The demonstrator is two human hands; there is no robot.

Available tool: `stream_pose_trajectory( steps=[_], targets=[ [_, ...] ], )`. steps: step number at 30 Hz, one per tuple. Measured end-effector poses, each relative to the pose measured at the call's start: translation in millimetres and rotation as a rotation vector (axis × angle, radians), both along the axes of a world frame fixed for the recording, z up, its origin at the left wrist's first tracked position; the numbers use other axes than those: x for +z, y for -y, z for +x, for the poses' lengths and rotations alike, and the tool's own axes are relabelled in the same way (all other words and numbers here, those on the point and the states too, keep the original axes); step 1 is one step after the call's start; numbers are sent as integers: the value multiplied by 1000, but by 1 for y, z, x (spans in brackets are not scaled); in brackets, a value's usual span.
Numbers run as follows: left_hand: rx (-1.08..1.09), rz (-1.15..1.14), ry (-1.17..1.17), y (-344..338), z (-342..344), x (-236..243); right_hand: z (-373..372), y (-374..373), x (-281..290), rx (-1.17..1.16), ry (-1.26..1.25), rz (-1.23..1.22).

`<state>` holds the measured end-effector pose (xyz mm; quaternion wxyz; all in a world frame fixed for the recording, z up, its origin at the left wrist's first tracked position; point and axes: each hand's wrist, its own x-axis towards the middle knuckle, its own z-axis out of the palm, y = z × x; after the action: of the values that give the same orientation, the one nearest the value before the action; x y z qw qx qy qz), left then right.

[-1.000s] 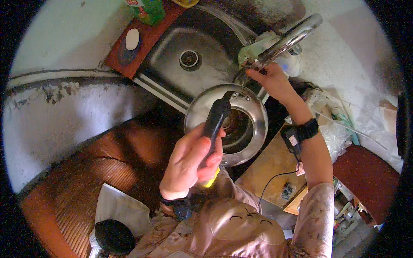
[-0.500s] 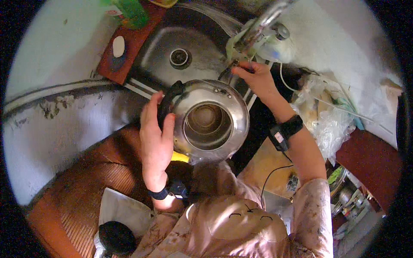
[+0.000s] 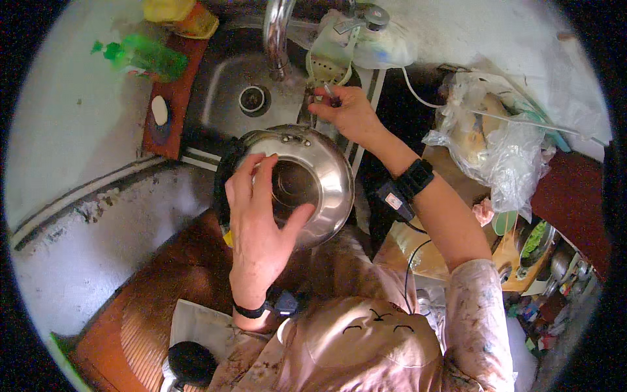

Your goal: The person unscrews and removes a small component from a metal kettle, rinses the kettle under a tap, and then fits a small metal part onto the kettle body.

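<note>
A shiny steel kettle [image 3: 334, 171] with its round mouth uncovered is at the near edge of the sink. Its dark handle [image 3: 225, 176] lies over at the left. My left hand [image 3: 261, 228] is over the kettle's mouth with fingers spread; whether the fingertips touch the rim, I cannot tell. Just beyond the kettle, my right hand [image 3: 349, 112] pinches a small dark thing with a pale tip, too small to name. This hand is beside a pale green perforated holder [image 3: 324, 60].
Beyond the kettle is a steel sink [image 3: 219, 98] under a curved faucet [image 3: 277, 49]. A red-brown ledge [image 3: 175, 124] at left bears white soap [image 3: 159, 110], a green bottle [image 3: 147, 57] and a yellow container [image 3: 186, 16]. A white jug [image 3: 385, 46] and clear plastic bag [image 3: 516, 157] are at right.
My left hand has moved from beside the kettle's handle to over its mouth. My right hand stays near the green holder, its fingers still pinched. The whole view has shifted.
</note>
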<state>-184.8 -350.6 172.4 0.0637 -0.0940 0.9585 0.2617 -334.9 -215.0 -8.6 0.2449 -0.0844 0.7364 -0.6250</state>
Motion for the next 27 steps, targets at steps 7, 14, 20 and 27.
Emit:
stream_pose_trajectory(
  steps=[7,14,20,27],
  targets=[
    [267,108,283,-12,8,-10,6,0,7,-40,-11,-29],
    [342,144,250,-53,9,-44,-1,11,26,107,-95,47],
    [394,264,229,-32,8,-27,-80,-10,59,-96,-605,363],
    [371,298,16,6,10,-14,-103,-47,51,95,-728,734]
  ],
)
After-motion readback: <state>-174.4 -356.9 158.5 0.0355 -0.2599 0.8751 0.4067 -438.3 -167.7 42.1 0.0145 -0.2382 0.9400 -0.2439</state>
